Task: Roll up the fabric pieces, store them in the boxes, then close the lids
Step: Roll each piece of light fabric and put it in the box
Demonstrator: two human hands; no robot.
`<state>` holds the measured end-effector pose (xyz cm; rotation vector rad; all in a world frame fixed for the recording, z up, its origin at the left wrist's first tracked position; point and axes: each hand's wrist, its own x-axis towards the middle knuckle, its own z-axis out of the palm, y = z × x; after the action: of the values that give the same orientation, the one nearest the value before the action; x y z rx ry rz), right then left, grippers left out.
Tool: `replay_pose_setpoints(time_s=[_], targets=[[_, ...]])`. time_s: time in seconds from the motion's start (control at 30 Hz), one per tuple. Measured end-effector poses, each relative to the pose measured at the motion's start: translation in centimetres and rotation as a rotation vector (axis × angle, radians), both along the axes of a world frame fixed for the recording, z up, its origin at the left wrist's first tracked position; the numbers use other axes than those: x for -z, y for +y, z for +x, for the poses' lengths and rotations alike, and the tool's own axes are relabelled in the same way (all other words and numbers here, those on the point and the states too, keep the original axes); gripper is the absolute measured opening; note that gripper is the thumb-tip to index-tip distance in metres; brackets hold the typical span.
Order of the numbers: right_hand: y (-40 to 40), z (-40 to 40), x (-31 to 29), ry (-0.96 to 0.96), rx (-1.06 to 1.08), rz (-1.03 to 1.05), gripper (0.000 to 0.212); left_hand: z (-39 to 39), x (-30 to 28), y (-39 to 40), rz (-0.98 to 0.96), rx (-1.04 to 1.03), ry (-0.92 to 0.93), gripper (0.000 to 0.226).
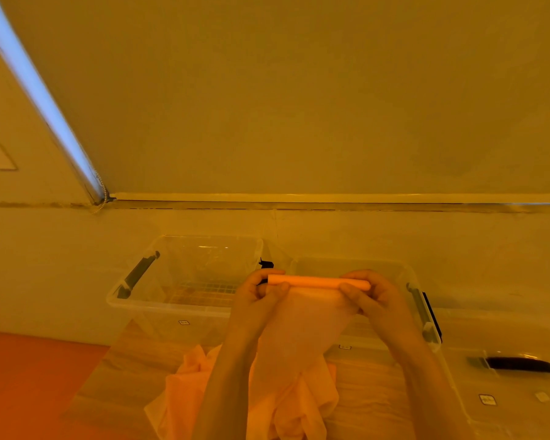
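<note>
Head view: both hands rolling sheer orange fabric [302, 328].
Left hand [261, 300] and right hand [373, 296] fingers grasp the roll's ends above seemingly empty clear plastic boxes [185, 281].

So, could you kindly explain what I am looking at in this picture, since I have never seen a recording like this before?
There is no machine here. A person wears a wide-angle camera on the head, so this single picture looks forward and down at their own two bare hands.

The left hand and the right hand each grip one end of an orange fabric piece. Its top edge is already wound into a tight roll; the rest hangs down between the forearms towards loose orange fabric bunched on the wooden table.

Behind the hands stand two clear plastic boxes, both open: the left box and the right box, each with dark latches. At the lower right lies a clear lid with a dark handle. Behind is a plain wall. The whole picture has an orange tint.
</note>
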<state>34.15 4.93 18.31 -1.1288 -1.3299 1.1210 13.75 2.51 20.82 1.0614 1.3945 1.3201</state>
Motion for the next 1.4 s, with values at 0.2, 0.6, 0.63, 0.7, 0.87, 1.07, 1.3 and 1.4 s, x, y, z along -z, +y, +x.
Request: replay_pose_setpoints(time_s=[0.2, 0.6, 0.63, 0.7, 0.87, 1.07, 1.3, 1.4], targets=[[-0.1, -0.1, 0.2, -0.084, -0.047, 0.043, 0.013, 0.4, 0.0, 0.1, 0.016, -0.069, 0.066, 0.008], [-0.4, -0.8, 0.2, -0.077, 0.002, 0.007, 0.033, -0.1, 0.1, -0.4, 0.052, 0.029, 0.037, 0.01], [-0.4, -0.9, 0.1, -0.039, 0.008, -0.027, 0.043, -0.1, 0.2, -0.4, 0.057, 0.039, 0.038, 0.011], [-0.4, -0.9, 0.0, 0.022, 0.013, -0.06, 0.046, -0.2, 0.2, -0.4, 0.072, 0.059, 0.034, 0.012], [-0.8, -0.9, -0.2, 0.031, -0.014, -0.057, 0.017, -0.3, 0.2, -0.5, 0.051, 0.071, 0.003, 0.015], [-0.8, -0.6, -0.5, 0.091, -0.023, -0.042, 0.009, -0.8, 0.4, -0.3, -0.017, 0.04, 0.015, 0.013], [-1.0, -0.3, -0.6, 0.115, -0.044, -0.037, 0.017, -0.7, -0.1, -0.6, 0.02, 0.073, 0.03, 0.014], [-1.1, -0.4, -0.6, 0.136, -0.054, -0.023, 0.02, -0.6, -0.2, -0.8, 0.029, 0.053, 0.054, 0.011]])
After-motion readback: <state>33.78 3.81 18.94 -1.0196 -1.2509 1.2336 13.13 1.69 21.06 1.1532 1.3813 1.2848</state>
